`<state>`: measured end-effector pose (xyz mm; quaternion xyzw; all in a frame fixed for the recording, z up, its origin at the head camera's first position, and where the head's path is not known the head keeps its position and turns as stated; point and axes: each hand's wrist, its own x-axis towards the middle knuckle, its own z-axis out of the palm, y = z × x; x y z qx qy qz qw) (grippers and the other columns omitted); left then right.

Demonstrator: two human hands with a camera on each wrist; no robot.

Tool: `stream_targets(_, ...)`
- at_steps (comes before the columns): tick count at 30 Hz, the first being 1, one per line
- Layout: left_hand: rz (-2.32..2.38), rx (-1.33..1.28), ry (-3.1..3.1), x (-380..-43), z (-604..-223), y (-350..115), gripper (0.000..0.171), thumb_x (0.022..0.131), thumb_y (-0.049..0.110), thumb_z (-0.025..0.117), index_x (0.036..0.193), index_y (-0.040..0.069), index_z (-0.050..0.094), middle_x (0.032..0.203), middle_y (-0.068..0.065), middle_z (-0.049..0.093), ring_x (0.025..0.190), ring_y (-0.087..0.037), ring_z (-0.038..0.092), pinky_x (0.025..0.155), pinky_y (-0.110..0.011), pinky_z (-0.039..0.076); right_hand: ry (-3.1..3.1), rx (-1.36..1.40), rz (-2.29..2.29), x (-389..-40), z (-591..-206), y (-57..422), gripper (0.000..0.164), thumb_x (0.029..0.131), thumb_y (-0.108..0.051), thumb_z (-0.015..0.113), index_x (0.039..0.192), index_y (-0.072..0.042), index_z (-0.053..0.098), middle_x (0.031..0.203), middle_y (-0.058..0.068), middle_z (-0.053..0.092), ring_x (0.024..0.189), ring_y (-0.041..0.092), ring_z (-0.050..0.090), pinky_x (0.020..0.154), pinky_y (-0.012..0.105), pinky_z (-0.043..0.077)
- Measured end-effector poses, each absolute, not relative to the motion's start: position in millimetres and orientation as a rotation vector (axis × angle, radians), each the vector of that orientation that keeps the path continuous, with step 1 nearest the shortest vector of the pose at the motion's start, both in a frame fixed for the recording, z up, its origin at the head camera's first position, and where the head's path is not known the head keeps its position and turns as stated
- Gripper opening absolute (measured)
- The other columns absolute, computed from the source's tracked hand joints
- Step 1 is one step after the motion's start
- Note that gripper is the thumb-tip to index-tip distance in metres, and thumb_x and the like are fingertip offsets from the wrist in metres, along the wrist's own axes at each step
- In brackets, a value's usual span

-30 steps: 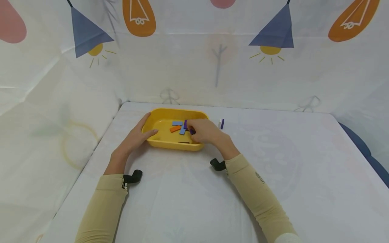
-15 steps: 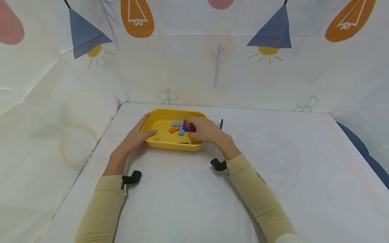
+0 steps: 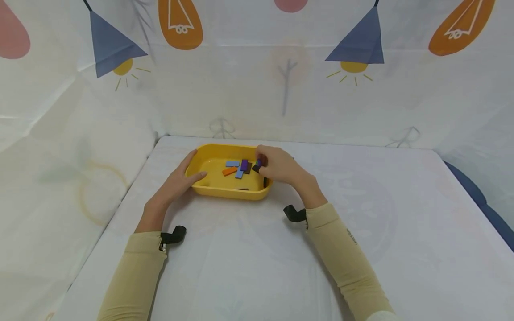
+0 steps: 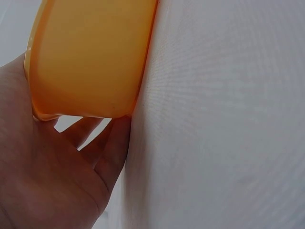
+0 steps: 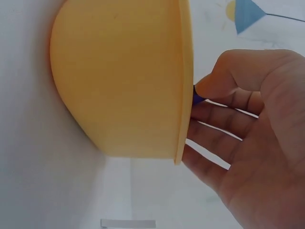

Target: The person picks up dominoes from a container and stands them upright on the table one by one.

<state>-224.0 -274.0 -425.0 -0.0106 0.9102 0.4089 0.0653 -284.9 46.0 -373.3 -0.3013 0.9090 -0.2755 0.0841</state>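
Two bare hands are busy around a yellow tray (image 3: 218, 192) on a white-covered table (image 3: 225, 267), over toward its far left part. Left hand (image 3: 176, 183) has the tray's left end gripped: thumb hooked over the rim, fingers spread along the outside of the wall, which shows nicely from the left wrist view. Right hand (image 3: 279, 165) is over at the right end, pinching a small purple block (image 5: 198, 96) just past the rim. Some dark bit (image 3: 255, 168) shows at those same fingertips, but I can't tell if it's a separate piece.

Inside the tray you've got a loose cluster: two light blue tiles (image 3: 232, 164), an orange tile (image 3: 230, 171) beside them, then a purple tile (image 3: 244, 165) right next to a dark brown tile (image 3: 247, 169). Another dark piece (image 3: 265, 182) sits near the right end, partly hidden, plus a dark strip (image 3: 241, 189) along the near wall. One white piece (image 5: 127, 223) lies outside the tray, visible from the right wrist. Both arms wear tan sleeves (image 3: 132, 267), and a backdrop (image 3: 241, 89) with lamp prints hangs behind everything.
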Motion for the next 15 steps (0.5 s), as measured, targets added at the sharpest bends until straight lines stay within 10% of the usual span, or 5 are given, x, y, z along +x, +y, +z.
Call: stream_targets(15, 1.235, -0.033, 2.744, -225.2, -428.3, -275.6, 0.085, 0.094, 0.058, 0.055, 0.157, 0.046, -0.001, 0.17, 0.0, 0.003, 0.155, -0.037, 0.009, 0.12, -0.069, 0.011, 2.695, -0.925, -1.002, -289.9, -370.3, 62.6, 0.025, 0.084, -0.008, 0.062, 0.108, -0.012, 0.056, 0.099, 0.005, 0.061, 0.091, 0.022, 0.055, 0.08, 0.034, 0.05)
